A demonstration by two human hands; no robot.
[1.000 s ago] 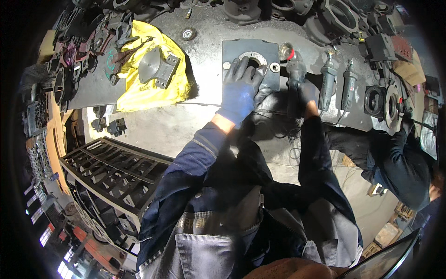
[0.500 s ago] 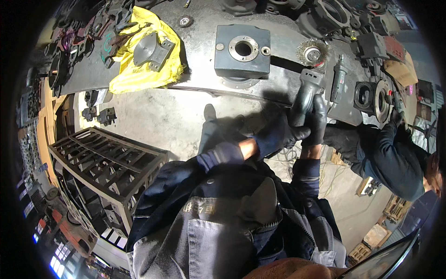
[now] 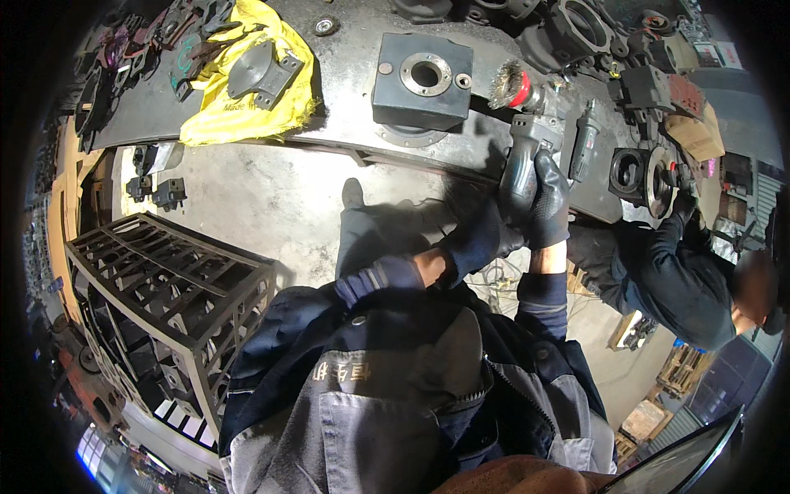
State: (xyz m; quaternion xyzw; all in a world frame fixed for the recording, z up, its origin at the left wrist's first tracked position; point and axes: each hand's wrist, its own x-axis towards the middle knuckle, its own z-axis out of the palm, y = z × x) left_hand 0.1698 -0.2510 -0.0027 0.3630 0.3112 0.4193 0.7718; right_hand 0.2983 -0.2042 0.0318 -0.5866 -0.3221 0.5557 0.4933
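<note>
Left of the block, 1 bracket sits on a yellow bag, presumably to guard its finish. The block rests bored face up, apparently for access. Below-right of the block, the left hand is by the grinder's rear; finger closure cannot be told. The right hand is wrapped round the grinder, seemingly for control, brush towards the block.

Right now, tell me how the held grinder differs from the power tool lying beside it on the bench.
The grinder is in the right hand; the power tool lies on the bench.
The grinder looks thicker, the power tool slimmer.
The grinder carries a wire brush with a red collar; the power tool shows none.
Both have elongated grey bodies.
</note>
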